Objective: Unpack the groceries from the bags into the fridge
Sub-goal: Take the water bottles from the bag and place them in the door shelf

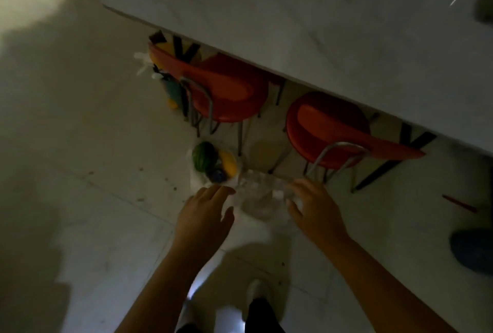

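In the head view, both hands are reaching down over a white plastic bag [213,186] sitting on the floor [80,146] just before two red chairs [226,92] tucked under the table's [320,39] near edge. The bag is holding a striped green melon [204,159], a yellow fruit [229,163] and something blue [217,175]; the left hand [205,215] is hanging spread and empty beside it; the right hand [312,207] is lying open-fingered against a clear, crinkled package [262,191], though a firm hold cannot be told through the blur.

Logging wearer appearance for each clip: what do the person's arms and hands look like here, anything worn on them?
Both forearms are bare as far as the frame shows, with no sleeves in view. The left hand and right hand wear no gloves. No watch, ring or bracelet can be made out, though the picture is dim and blurred, so small items could be missed.
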